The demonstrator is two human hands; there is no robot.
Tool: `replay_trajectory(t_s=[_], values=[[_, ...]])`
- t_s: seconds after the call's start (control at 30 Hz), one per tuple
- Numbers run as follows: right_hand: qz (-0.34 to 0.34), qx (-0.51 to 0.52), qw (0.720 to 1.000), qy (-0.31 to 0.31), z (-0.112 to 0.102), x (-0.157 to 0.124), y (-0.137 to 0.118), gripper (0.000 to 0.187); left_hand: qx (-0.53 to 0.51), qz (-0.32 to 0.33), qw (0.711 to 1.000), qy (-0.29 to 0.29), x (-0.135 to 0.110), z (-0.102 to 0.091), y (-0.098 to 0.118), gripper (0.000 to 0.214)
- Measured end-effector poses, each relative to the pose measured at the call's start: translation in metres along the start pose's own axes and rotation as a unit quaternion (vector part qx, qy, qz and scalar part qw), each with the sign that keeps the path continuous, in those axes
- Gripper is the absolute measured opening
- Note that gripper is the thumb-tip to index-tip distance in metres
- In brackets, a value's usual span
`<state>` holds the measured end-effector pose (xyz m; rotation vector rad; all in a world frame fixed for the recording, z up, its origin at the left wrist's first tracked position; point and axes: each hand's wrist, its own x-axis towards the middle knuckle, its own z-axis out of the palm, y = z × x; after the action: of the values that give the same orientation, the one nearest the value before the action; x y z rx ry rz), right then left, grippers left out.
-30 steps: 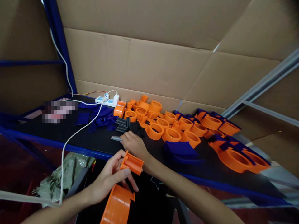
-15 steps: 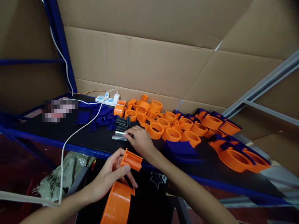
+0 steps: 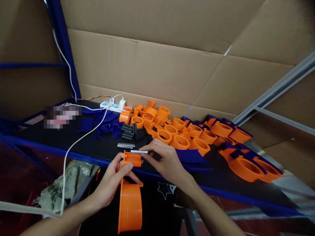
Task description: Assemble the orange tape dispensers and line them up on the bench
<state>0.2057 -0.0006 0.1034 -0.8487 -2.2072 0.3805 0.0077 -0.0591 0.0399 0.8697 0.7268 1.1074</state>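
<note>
My left hand (image 3: 113,178) grips a large orange plastic part (image 3: 130,200), a curved housing with a boxy end at its top, held in front of the table's near edge. My right hand (image 3: 165,160) pinches a thin silver toothed strip (image 3: 139,151) and holds it against the top of that boxy end. A second silver strip (image 3: 126,145) lies on the black table (image 3: 73,139) just behind. Small black parts (image 3: 130,131) lie in a heap a little farther back.
Many orange rings (image 3: 180,141) and dark blue plastic pieces (image 3: 190,156) cover the table's middle and right. A white power strip (image 3: 113,105) with a white cable (image 3: 73,146) sits at the back left. Cardboard walls stand behind; a blue frame edges the table.
My right hand picked a silver strip off the table and brought it back to the orange part. My left hand turned the orange part more upright.
</note>
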Motion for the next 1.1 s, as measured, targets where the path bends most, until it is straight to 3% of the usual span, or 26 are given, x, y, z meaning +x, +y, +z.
replay_trajectory(t_s=[0.13,0.3,0.43,0.53,0.63,0.87,1.0,1.1], values=[[-0.004,0.019,1.0,-0.003,0.013,-0.004,0.0,0.01,0.001,-0.008,1.0,-0.024,0.001,0.0,-0.004,0.038],[-0.003,0.036,0.999,-0.029,0.015,0.002,0.01,0.018,-0.041,-0.031,0.999,-0.001,0.001,0.005,-0.003,0.037],[0.037,-0.13,0.991,-0.011,0.015,0.018,0.033,0.031,-0.059,-0.032,0.998,0.001,0.001,0.006,0.0,0.035],[0.028,-0.259,0.963,-0.068,0.023,0.029,0.049,0.032,-0.058,-0.038,0.998,0.0,0.001,0.006,0.001,0.031],[0.022,-0.292,0.951,-0.098,0.031,0.033,0.059,0.028,-0.053,-0.033,0.998,0.002,0.001,0.005,0.003,0.029],[0.03,-0.259,0.963,-0.068,0.022,0.028,0.06,0.02,-0.018,0.0,0.999,0.028,0.002,0.004,0.003,0.034],[0.019,-0.097,0.995,0.019,0.006,0.015,0.034,0.022,-0.029,0.024,0.998,0.052,0.004,0.004,0.002,0.036],[-0.017,-0.005,0.999,-0.028,0.001,0.002,0.01,0.026,-0.045,0.028,0.997,0.056,0.005,0.005,0.001,0.036]])
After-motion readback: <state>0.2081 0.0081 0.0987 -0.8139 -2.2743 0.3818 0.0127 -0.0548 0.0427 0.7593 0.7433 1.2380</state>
